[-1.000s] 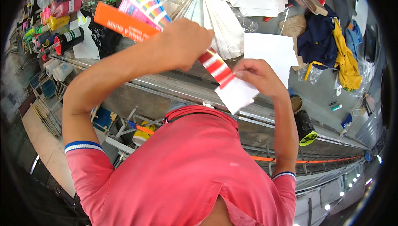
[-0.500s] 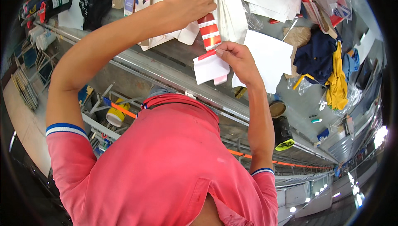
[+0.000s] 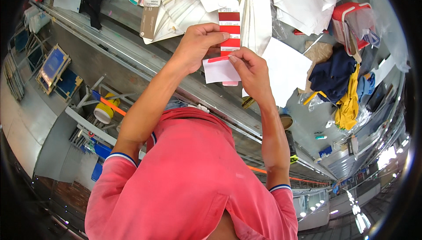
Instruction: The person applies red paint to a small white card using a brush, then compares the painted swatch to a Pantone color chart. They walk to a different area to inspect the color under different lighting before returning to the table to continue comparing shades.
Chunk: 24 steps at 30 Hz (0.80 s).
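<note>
A long colour swatch strip (image 3: 229, 16) with red shades runs toward me from the spread swatch fan deck (image 3: 187, 11). My left hand (image 3: 196, 46) is closed at the strip's left edge, its thumb lying across the red bands. Just nearer to me, my right hand (image 3: 252, 73) pinches a small white slip (image 3: 220, 72) that has a red band along its top. The slip overlaps the lower part of the strip, whose pink end shows below it. Fingers under the strip are partly hidden.
Loose white sheets (image 3: 303, 0) lie beyond and right of my hands, with another white sheet (image 3: 285, 68) closer. Farther right are a red-rimmed container (image 3: 340, 13), navy cloth (image 3: 332, 75) and yellow cloth (image 3: 347, 108). A metal rail (image 3: 193, 94) edges the table.
My left hand has come back toward me from the far end of the swatches and now holds the strip. My right hand still pinches the slip, which now sits straighter against the strip.
</note>
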Available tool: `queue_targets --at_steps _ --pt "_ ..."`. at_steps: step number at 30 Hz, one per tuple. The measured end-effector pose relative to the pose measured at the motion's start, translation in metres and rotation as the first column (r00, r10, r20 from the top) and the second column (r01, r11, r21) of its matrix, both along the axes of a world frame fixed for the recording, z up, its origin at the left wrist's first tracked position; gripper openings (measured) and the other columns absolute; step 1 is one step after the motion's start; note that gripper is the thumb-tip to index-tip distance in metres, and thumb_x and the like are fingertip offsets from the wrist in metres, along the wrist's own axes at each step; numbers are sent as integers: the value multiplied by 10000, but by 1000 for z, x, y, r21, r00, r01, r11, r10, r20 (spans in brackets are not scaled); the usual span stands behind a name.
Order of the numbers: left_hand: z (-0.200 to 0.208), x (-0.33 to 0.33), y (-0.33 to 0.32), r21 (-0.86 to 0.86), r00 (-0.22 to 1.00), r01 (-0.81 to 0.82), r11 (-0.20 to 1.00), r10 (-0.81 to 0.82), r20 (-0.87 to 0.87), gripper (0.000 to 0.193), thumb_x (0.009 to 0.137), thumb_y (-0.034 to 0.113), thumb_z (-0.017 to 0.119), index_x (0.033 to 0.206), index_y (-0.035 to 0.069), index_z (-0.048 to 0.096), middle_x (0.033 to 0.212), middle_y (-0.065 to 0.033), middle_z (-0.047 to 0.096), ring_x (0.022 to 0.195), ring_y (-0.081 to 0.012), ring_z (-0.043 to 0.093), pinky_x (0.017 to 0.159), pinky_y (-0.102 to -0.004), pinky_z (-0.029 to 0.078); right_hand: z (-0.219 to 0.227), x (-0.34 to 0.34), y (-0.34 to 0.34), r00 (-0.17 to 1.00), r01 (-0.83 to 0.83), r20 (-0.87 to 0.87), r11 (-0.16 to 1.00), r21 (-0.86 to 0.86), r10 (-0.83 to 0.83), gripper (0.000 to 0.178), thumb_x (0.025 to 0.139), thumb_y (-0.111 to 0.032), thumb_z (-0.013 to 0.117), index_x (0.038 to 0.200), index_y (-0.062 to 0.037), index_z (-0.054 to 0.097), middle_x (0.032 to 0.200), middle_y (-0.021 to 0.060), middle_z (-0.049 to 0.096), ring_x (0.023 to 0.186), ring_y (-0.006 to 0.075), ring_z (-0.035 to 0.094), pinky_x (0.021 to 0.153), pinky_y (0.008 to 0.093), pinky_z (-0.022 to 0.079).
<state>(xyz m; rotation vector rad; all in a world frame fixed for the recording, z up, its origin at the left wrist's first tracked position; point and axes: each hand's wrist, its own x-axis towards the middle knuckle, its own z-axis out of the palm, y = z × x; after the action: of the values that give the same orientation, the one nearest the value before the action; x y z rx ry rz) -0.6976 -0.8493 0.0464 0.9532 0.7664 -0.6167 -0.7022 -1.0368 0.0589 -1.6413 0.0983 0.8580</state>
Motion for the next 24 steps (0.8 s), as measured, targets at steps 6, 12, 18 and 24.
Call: queue_targets --at_steps 6,12,18,24 --pt "-10 1 -2 4 997 -20 1000 19 71 178 922 106 628 1033 -24 674 920 -77 694 786 -121 669 701 -262 567 -9 0 -9 993 108 -49 992 -71 -111 164 949 -125 624 975 32 667 743 -12 603 685 43 494 610 219 420" --pt "-23 -2 4 51 995 79 996 -82 55 181 941 124 595 1008 -25 674 844 -28 661 724 -87 633 606 -243 522 -13 8 -8 982 167 -70 980 -107 -175 197 951 -147 629 970 43 677 717 -18 604 658 37 480 586 216 410" --pt "-19 1 1 20 998 36 999 -37 53 184 962 136 575 991 -16 675 827 -19 652 696 -80 614 605 -235 509 -13 20 -6 994 106 -25 984 -147 -111 204 943 -151 639 945 48 682 691 -15 603 643 35 489 573 219 415" --pt "-20 -5 5 -47 998 18 999 -15 55 224 965 131 580 1108 -27 649 956 -52 676 819 -96 640 697 -254 535 -17 19 -9 987 132 -75 984 -119 -142 207 936 -150 643 938 52 684 698 -21 601 654 32 483 579 216 407"
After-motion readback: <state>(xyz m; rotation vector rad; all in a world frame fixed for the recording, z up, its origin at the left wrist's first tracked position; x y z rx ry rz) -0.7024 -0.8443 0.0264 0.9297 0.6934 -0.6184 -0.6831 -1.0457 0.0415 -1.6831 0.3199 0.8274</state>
